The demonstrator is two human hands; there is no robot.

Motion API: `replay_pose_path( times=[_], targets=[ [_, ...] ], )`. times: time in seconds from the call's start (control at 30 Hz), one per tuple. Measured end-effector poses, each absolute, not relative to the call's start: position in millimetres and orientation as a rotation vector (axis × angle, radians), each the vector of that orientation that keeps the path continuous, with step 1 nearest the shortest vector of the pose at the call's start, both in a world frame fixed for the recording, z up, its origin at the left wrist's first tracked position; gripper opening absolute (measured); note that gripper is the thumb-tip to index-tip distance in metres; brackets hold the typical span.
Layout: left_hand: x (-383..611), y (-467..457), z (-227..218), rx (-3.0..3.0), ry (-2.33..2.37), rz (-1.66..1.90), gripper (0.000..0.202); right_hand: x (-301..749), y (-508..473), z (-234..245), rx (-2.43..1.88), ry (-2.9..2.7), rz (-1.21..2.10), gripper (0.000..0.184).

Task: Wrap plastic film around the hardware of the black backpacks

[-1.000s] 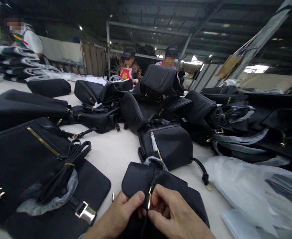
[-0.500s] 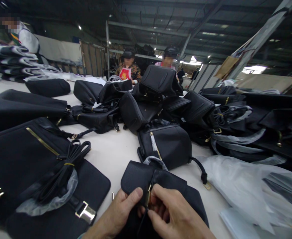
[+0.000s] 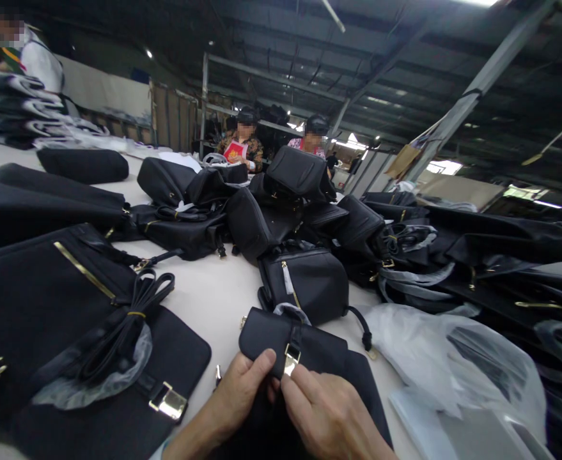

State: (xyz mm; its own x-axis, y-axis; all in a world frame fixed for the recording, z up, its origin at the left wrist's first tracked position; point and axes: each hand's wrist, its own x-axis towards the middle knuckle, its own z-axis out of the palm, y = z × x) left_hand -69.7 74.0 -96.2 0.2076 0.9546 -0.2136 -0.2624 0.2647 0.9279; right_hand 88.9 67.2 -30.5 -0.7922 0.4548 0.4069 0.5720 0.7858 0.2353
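In front of me lies a black backpack (image 3: 364, 383) with a flap (image 3: 266, 335) over its front. A gold buckle (image 3: 291, 359) sits at the flap's lower edge, below a short black strap. My left hand (image 3: 242, 390) grips the left part of the flap, thumb on top and fingers underneath, partly hidden. Thumb and fingers of my right hand (image 3: 331, 409) are closed on the lower end of the gold buckle. To the left, another black backpack (image 3: 31, 294) has a similar gold buckle (image 3: 170, 401) and a bundled strap (image 3: 137, 297) tied in yellow.
Several black bags (image 3: 304, 281) are heaped across the pale table (image 3: 199, 281). Clear plastic bags (image 3: 434, 351) lie to the right. More black bags (image 3: 496, 243) are stacked beyond them. Two people (image 3: 242, 144) work at the far side; another person (image 3: 41, 67) stands at left.
The gold buckle now faces up and shows more fully. My right hand's fingers have drawn together at its lower end. The left hand keeps hold of the flap. My view has shifted slightly right.
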Motion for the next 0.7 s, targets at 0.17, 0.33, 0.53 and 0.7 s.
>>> replay_pose_path(
  times=[0.17, 0.33, 0.53, 0.7],
  targets=[
    [-69.8, 72.6, -85.8, 0.939, 0.941, 1.042, 0.053, 74.3, 62.4, -27.7, -0.849, -2.561, -0.73, 0.037],
    [-70.9, 73.2, -80.6, 0.98, 0.936, 1.031, 0.056, 80.8, 67.1, -36.8, -1.088, -2.51, -0.64, 0.029],
    [-69.4, 74.6, -85.1, 0.982, 0.914, 1.029, 0.056, 97.0, 68.3, -35.6, -1.438, -2.273, 0.113, 0.02],
    [-69.3, 75.1, -90.3, 0.968, 0.88, 1.032, 0.057, 97.4, 62.0, -26.5, -1.497, -2.116, 0.303, 0.024]
  ],
)
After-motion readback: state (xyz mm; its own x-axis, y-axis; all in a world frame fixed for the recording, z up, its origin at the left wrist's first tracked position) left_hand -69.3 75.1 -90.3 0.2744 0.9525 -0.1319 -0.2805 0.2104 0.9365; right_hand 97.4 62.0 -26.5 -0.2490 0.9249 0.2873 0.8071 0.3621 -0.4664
